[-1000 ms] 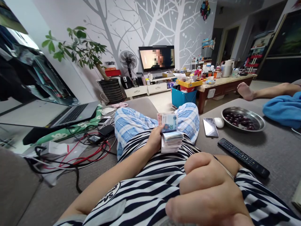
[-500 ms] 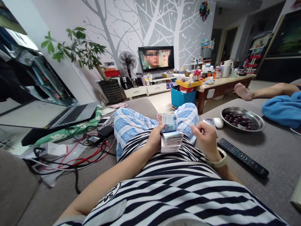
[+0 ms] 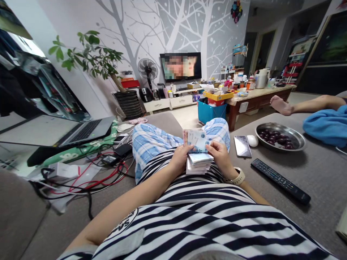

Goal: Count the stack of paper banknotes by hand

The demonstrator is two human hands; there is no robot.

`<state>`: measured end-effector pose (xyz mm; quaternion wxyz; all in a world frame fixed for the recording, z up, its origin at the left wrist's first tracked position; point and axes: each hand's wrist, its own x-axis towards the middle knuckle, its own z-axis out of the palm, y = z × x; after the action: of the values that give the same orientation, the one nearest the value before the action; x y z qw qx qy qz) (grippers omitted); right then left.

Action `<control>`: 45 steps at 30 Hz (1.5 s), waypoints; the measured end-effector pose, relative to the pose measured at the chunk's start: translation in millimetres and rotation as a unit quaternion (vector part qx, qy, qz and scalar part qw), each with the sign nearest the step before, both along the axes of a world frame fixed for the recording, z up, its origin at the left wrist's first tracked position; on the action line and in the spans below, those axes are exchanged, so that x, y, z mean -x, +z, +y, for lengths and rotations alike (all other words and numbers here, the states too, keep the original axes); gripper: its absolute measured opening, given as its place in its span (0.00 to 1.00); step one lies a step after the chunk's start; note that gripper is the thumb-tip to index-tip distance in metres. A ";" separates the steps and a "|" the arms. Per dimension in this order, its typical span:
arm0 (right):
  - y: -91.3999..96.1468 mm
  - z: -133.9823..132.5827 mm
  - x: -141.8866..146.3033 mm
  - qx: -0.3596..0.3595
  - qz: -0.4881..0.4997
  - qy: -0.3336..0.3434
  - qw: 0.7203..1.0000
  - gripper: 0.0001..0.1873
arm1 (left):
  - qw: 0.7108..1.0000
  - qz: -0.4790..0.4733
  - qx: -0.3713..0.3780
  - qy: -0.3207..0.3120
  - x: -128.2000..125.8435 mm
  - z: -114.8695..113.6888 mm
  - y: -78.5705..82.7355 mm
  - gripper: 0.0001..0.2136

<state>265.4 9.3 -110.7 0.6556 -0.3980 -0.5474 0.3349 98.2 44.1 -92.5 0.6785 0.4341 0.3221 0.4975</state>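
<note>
Thick stack of banknotes point(image 3: 198, 163), lying on the lap against the hem of the striped shirt point(image 3: 189, 216), between the checked trouser knees point(image 3: 151, 141). Top notes point(image 3: 197, 139) bent up and fanned toward the camera. Left hand point(image 3: 179, 159) wrapped around the stack's left side, grip closed on it with the thumb over the top. Right hand point(image 3: 220, 154) at the right side, grip pinched shut on the edge of the raised notes.

Probably light, soft and floppy as single sheets, firmer as a bundle. Smooth enough to slide and spill under a loose squeeze. Best taken across the short sides of the bundle with one thumb pressing down, single sheets peeled by a corner.

Print on the raised note too small and tilted to read with certainty. Round lettered print on the shirt cut off, unreadable.

Pale watch point(image 3: 238, 177) on the right wrist. Out on the grey sofa point(image 3: 320, 173), toward its right edge: phone point(image 3: 242, 146), mouse point(image 3: 252, 141), metal bowl point(image 3: 299, 142) of dark fruit, black remote point(image 3: 280, 181). Toward the left edge: tangled cables point(image 3: 89, 177) and an open laptop point(image 3: 81, 131).
</note>
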 end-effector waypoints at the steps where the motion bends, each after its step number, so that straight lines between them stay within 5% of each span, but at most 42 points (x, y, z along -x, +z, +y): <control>1: 0.2 -0.7 0.8 0.000 0.001 -0.004 1.000 0.27 | 1.000 0.001 -0.001 -0.001 0.5 -1.9 1.7 0.13; 20: -1.8 -13.8 4.0 -0.079 -0.044 -0.085 0.992 0.21 | 0.999 -0.025 0.043 0.022 -3.0 2.9 7.0 0.12; 27: -5.0 -15.9 4.8 -0.086 -0.030 -0.074 0.993 0.13 | 0.999 -0.032 0.033 0.020 -2.6 -0.8 5.9 0.12; 45: -6.6 -17.3 0.9 -0.101 -0.044 -0.039 0.993 0.13 | 0.998 -0.039 0.041 0.010 2.4 -2.7 1.7 0.13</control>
<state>264.6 -8.0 -117.3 0.6803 -0.3654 -0.5906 0.2344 95.9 41.4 -90.8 0.7027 0.3832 0.3195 0.5072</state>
